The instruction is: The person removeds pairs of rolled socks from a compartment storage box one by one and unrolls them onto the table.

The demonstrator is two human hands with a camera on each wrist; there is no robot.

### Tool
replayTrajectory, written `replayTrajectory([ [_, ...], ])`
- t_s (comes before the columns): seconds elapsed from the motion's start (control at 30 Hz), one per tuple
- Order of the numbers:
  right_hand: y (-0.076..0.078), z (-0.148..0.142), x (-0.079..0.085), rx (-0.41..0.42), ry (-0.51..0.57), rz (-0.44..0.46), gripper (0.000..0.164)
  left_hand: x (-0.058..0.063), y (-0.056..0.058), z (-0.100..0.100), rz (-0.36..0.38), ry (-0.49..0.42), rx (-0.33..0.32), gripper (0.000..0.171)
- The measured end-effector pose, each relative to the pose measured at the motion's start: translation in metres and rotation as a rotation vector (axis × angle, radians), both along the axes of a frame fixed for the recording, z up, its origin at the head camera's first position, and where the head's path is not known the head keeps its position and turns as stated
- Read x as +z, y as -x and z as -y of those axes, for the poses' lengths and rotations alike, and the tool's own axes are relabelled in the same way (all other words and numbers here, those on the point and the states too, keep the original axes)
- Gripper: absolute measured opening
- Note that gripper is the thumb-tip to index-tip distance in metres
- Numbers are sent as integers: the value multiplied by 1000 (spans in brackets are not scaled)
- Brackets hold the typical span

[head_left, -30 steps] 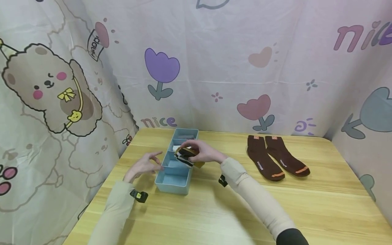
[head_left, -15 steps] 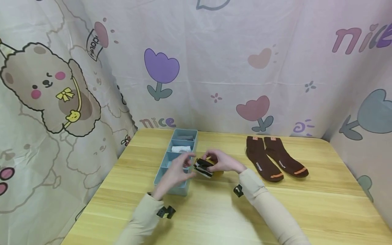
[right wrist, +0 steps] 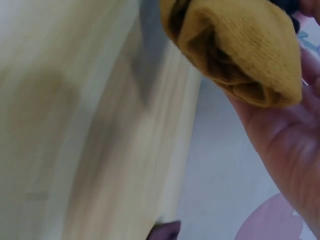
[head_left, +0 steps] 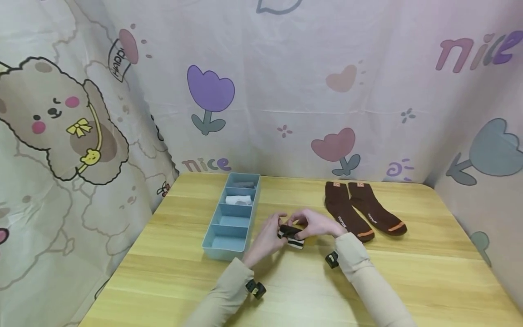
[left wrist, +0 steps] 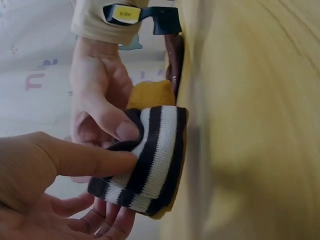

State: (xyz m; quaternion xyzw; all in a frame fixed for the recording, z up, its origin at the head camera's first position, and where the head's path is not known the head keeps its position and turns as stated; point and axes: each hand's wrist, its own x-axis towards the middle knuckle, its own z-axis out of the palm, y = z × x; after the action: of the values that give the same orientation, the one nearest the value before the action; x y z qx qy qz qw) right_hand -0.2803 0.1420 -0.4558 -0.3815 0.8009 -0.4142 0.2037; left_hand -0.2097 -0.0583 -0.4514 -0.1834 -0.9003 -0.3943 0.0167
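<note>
A folded mustard-yellow sock bundle (left wrist: 162, 142) with a black-and-white striped cuff is held just above the table, right of the organizer box. My right hand (head_left: 318, 224) grips it from the right, its thumb at the cuff opening. From the left, my left hand (head_left: 266, 241) pinches the cuff, thumb on the stripes and fingers behind. In the right wrist view the yellow rolled end (right wrist: 245, 50) faces the camera. A pale blue organizer box (head_left: 207, 249) stands left of both hands, a grey folded item (head_left: 244, 185) and a white one (head_left: 239, 200) in its two far compartments.
Two brown socks (head_left: 347, 211) with orange toe stripes lie flat side by side on the wooden table (head_left: 429, 272), right of my right hand. A printed curtain (head_left: 278, 81) hangs along the table's back edge and both sides.
The sock bundle came away from over the box, moving right and toward me in my right hand. My left hand left the box's side, followed rightward and took hold of the cuff.
</note>
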Motion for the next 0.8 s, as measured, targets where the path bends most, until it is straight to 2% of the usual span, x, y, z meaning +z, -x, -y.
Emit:
replayTrajectory([
  [0.17, -1, -9, -6, 5, -27, -39, 16, -15, 8, -5, 71, -106, 27, 63],
  [0.27, -1, -15, -10, 3, -10, -42, 17, -23, 11, -6, 138, -178, 49, 61],
  [0.43, 0, -23, -16, -14, 19, 51, 28, -31, 13, -3, 238, -295, 81, 53],
  [0.6, -2, -28, -19, -15, 11, 116, 35, -39, 13, 5, 247, -329, 75, 38],
  [0.8, -5, -32, -21, -51, -22, 84, 51, -48, 11, 12, 216, -331, 20, 24],
])
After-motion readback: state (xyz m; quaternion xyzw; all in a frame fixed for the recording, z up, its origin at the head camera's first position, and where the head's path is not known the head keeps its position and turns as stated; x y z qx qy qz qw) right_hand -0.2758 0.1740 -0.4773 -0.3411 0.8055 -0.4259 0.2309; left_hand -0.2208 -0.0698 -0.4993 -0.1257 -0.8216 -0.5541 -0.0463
